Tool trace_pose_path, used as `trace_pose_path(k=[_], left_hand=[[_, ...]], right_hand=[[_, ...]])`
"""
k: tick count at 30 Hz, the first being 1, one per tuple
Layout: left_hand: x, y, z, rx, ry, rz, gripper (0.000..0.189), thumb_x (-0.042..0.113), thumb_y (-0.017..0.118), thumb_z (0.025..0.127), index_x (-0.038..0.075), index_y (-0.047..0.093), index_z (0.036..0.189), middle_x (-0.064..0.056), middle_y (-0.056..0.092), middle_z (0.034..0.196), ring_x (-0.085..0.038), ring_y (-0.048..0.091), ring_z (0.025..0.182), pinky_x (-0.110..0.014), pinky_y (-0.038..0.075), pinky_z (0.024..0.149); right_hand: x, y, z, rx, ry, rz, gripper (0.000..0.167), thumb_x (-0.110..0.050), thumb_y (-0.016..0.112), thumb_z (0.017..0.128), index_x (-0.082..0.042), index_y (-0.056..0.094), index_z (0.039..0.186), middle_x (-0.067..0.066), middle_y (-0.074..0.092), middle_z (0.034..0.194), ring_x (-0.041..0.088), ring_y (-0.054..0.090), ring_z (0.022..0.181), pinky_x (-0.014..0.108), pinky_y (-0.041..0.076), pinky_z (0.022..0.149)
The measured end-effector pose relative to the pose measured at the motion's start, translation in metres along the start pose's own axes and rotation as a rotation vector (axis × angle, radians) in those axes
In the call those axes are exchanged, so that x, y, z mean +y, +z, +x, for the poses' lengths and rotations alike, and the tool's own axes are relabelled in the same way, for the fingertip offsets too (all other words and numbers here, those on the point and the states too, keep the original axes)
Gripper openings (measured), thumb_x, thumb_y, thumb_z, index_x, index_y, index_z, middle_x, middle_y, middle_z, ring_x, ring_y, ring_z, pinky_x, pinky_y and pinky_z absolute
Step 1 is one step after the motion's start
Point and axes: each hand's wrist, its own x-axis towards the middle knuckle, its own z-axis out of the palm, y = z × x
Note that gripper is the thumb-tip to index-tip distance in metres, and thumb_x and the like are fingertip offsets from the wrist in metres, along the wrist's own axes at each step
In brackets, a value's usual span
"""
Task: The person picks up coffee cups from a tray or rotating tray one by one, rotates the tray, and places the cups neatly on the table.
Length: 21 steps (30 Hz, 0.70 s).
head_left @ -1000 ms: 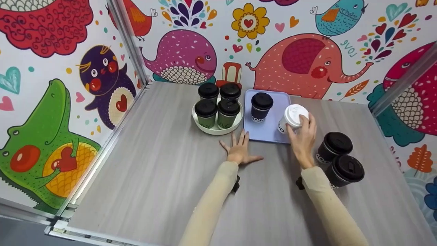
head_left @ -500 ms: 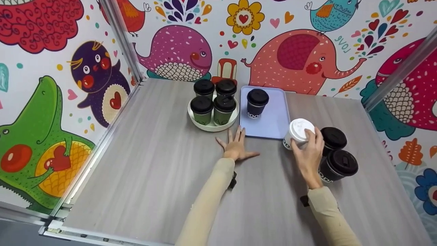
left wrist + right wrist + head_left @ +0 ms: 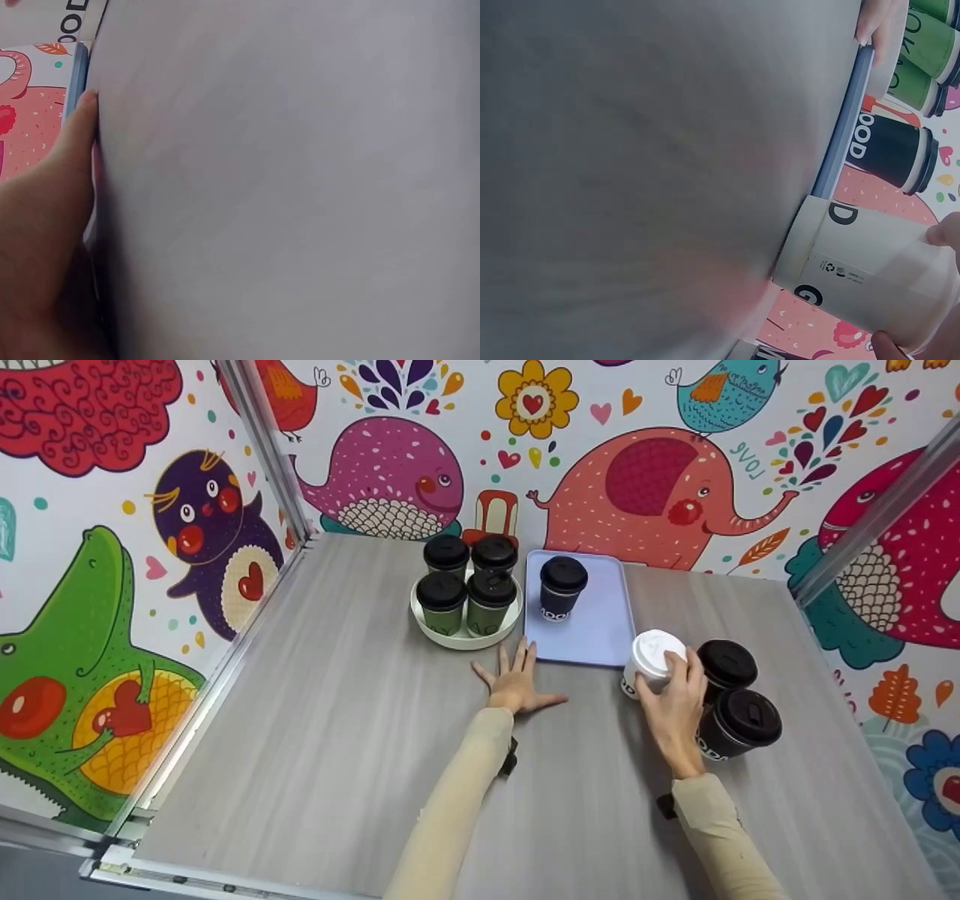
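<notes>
Gripping the white cup (image 3: pixel 652 651) near its lid, thumb and fingers on opposite sides, my right hand (image 3: pixel 675 712) is holding it upright beside the near right corner of the lavender tray (image 3: pixel 589 641), likely gripping high to leave the base free; I cannot tell whether that base is touching the table (image 3: pixel 322 720). My left hand (image 3: pixel 516 688) is resting spread and unladen on the table, perhaps as a brace, while one black cup (image 3: pixel 560 594) is standing on the tray, two larger cups (image 3: pixel 742 721) are clustering just right of my grip, and four green cups (image 3: pixel 487 613) are sharing a round dish (image 3: pixel 466 643), seemingly grouped by kind.
</notes>
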Motion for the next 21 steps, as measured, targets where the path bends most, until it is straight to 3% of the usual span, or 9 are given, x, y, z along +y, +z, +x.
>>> trace_pose_path(k=[11,21], left_hand=[[0.002,-0.003,-0.006,0.024,0.007,0.011,0.123,0.086,0.062,0.078,0.029,0.001,0.168,0.01,-0.006,0.177,-0.034,-0.012,0.164,-0.085,-0.004,0.116],[-0.002,0.007,0.01,-0.005,-0.01,0.031,0.127,0.09,0.061,0.075,0.033,-0.006,0.167,0.012,-0.014,0.176,-0.033,-0.018,0.163,-0.087,-0.006,0.114]], right_hand=[[0.0,0.001,0.001,-0.012,-0.002,-0.021,0.053,-0.013,0.084,0.081,0.001,0.061,0.126,0.03,0.049,0.148,0.052,0.049,0.13,0.066,0.049,0.099],[-0.001,0.001,0.002,-0.035,-0.004,-0.024,0.054,-0.012,0.084,0.081,0.002,0.059,0.127,0.031,0.048,0.149,0.053,0.048,0.13,0.067,0.049,0.101]])
